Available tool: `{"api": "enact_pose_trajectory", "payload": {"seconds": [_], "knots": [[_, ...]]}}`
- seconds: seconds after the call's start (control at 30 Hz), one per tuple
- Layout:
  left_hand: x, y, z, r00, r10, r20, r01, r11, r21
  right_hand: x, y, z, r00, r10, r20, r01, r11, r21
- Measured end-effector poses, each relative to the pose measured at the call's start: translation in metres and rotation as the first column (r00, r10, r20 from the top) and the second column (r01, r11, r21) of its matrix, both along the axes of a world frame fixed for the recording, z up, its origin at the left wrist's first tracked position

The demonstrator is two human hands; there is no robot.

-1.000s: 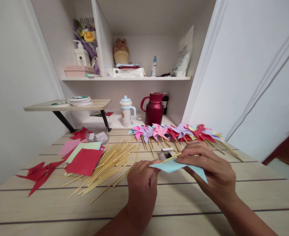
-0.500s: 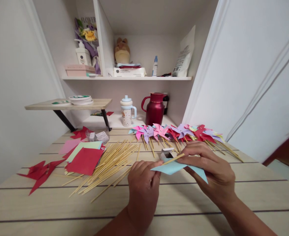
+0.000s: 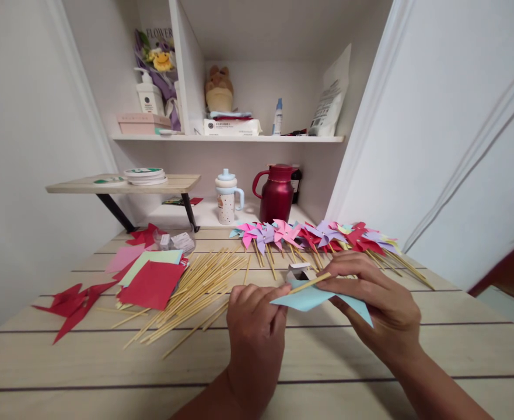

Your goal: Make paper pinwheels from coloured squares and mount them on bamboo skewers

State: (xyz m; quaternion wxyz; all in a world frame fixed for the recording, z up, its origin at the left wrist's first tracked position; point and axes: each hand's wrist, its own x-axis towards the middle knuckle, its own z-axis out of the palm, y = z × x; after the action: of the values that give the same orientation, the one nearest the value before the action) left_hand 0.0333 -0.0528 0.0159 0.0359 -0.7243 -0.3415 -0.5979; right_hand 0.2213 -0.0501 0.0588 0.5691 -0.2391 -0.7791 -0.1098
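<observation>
The right fingers (image 3: 353,284) hide part of the blue paper (image 3: 304,298); the bag print (image 3: 323,108) looks unreadable.

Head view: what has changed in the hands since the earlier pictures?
The stick has slid slightly to the right. Nothing was taken or let go: the left hand still grips the stick, the right hand the blue paper. Pinwheels and loose sticks stayed.

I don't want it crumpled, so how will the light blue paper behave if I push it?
The light blue paper looks thin, so it's probably lightweight and easily bent. Its pointed corner by the right hand hangs free, so that part may flop first.
</observation>
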Motion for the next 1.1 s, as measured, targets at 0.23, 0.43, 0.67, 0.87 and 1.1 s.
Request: {"api": "enact_pose_trajectory", "payload": {"seconds": [0.23, 0.43, 0.67, 0.87, 1.1], "knots": [[0.002, 0.001, -0.004, 0.999, 0.011, 0.046, -0.012, 1.0, 0.004, 0.001, 0.0, -0.002, 1.0, -0.012, 0.008, 0.012, 1.0, -0.008], [0.003, -0.002, -0.006, 0.998, -0.059, 0.025, 0.06, 0.997, -0.039, 0.002, -0.001, -0.004, 0.999, -0.031, 0.019, 0.031, 0.999, -0.022], [0.008, 0.008, -0.005, 0.872, -0.131, 0.471, 0.42, 0.693, -0.586, 0.01, 0.0, -0.005, 0.996, -0.082, -0.038, 0.078, 0.992, -0.094], [0.014, 0.015, -0.008, 0.627, -0.136, 0.767, 0.738, 0.42, -0.528, 0.015, 0.006, -0.016, 0.975, -0.066, -0.21, 0.015, 0.973, -0.232], [0.015, 0.022, -0.008, 0.59, -0.071, 0.805, 0.768, 0.356, -0.532, 0.014, 0.016, -0.024, 0.912, -0.001, -0.41, -0.146, 0.934, -0.327]]}}
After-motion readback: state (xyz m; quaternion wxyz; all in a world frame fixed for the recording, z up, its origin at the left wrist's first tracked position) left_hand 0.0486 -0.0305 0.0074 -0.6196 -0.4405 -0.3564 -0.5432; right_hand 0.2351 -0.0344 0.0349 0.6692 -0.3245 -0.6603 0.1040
